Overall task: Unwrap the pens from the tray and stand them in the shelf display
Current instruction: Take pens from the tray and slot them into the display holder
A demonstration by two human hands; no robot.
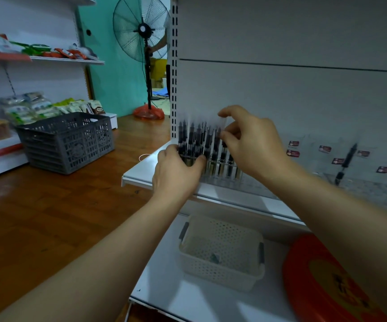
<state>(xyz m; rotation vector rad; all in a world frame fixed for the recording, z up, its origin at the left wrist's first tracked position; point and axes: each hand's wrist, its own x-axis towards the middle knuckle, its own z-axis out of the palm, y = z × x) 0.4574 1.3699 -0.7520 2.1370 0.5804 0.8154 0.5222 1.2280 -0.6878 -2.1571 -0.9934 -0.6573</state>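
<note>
Black pens [207, 145] stand upright in a clear display rack [222, 180] near the left end of the white shelf [141, 168]. The left hand [176, 173] curls round the pens at the rack's left side. The right hand [253, 142] pinches one pen's top between thumb and fingers. Below, on the lower shelf, sit a cream perforated basket [220, 252] and a red tray [322, 282].

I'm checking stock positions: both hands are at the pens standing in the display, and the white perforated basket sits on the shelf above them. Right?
Not quite. The head view shows the white perforated basket on the shelf below the pens, not above. The left hand and right hand are indeed at the pens.
</note>
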